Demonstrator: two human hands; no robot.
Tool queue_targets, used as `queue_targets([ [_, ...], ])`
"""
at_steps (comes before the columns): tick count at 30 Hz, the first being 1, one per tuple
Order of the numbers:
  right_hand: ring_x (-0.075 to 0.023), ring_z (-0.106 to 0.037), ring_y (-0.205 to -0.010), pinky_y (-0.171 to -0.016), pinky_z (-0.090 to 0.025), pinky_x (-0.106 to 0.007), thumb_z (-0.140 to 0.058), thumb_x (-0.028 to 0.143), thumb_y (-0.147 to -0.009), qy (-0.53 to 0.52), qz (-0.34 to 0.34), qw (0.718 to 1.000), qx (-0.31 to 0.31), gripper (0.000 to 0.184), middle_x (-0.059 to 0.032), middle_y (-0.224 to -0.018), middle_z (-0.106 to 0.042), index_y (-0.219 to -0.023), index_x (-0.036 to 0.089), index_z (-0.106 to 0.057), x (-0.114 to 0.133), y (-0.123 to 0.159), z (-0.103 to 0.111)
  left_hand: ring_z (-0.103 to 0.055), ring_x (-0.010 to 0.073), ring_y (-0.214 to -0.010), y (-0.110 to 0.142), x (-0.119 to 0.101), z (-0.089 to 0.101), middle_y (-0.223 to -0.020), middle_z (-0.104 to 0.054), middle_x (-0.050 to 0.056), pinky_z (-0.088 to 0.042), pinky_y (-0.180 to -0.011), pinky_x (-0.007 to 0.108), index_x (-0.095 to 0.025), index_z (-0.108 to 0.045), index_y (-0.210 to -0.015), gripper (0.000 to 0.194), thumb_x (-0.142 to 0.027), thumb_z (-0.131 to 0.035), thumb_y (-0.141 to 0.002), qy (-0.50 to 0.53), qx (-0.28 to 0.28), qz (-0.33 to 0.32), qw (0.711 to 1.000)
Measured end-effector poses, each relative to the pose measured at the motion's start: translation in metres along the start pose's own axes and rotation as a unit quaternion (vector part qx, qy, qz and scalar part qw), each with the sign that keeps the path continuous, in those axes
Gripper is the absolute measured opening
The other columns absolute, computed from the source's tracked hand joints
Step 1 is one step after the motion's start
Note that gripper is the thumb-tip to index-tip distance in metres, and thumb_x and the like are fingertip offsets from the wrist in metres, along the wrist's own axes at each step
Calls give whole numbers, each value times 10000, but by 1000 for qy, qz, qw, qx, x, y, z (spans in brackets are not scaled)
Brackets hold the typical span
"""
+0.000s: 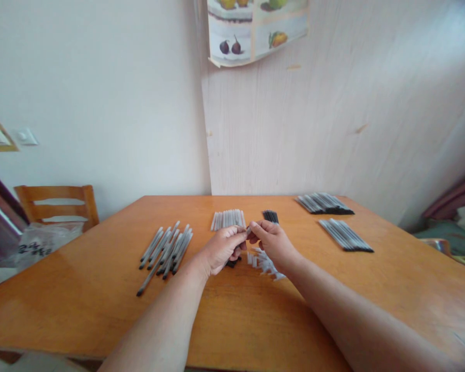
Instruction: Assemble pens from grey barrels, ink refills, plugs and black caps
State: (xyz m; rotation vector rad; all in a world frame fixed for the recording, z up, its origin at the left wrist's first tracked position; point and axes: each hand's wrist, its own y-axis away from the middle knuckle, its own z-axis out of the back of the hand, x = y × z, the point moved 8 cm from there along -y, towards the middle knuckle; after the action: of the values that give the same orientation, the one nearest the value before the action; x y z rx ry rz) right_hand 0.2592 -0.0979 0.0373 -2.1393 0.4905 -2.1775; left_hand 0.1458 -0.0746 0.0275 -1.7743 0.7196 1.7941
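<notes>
Grey, black-ended sticks (pixel 176 250) lie loose at left, well apart from my grip. My left hand (pixel 228 247) curls closed, thumb and fingers pinching a slim piece (pixel 249 231); it sits between both hands, equally near each, its long axis seemingly left to right. My right hand (pixel 268 238) pinches its right end, fingertips together, white bits (pixel 265 262) lying nearer.

On the table (pixel 232 320), a pile of pens (pixel 166 250) is set at the left. A row of tubes (pixel 228 219) is laid behind the left hand (pixel 225 249), with a bundle of rods (pixel 270 215) placed to its right. Small plastic pieces (pixel 262 261) are scattered beneath the right hand (pixel 271 242). At the far right, two pen rows are laid, a rear one (pixel 325 202) and a front one (pixel 345 235).
</notes>
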Motion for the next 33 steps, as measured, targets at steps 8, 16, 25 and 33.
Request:
queue_targets([
  [8, -134, -529, -647, -642, -410, -274, -534, 507, -857, 4, 45, 999, -18, 363, -8, -662, -591, -700, 183, -585, 11, 1, 4, -331, 29, -486, 2, -9, -6, -688, -455, -35, -192, -445, 176, -146, -568, -935, 356, -491, -574, -849, 0, 16, -18, 1000],
  [16, -230, -514, -1165, -1006, -377, -417, -534, 286, -857, 229, 233, 945, -19, 310, -76, -1213, -604, -1144, 257, -646, 37, 4, 9, -374, 48, -491, 1, -6, -3, -701, -518, -22, -247, -475, 207, -135, -594, -1024, 410, -481, -625, -806, -52, -12, -36, 998],
  [25, -230, -422, -1292, -1085, -291, -441, -494, 185, -839, 160, 237, 956, 58, 222, -37, -1298, -570, -800, 241, -705, 59, 20, -3, -447, 82, -627, 2, -16, 4, -786, -561, -2, -334, -586, 224, -144, -642, -1002, 238, -236, -610, -785, -108, -14, -93, 990],
  [33, -205, -579, -959, -894, -427, -369, -559, 335, -848, 95, 183, 974, -90, 149, -53, -957, -650, -805, 211, -629, 34, 4, 26, -471, 89, -615, -2, -15, 8, -795, -591, -1, -376, -591, 225, -165, -619, -1146, 352, -262, -596, -808, -128, -33, -95, 987],
])
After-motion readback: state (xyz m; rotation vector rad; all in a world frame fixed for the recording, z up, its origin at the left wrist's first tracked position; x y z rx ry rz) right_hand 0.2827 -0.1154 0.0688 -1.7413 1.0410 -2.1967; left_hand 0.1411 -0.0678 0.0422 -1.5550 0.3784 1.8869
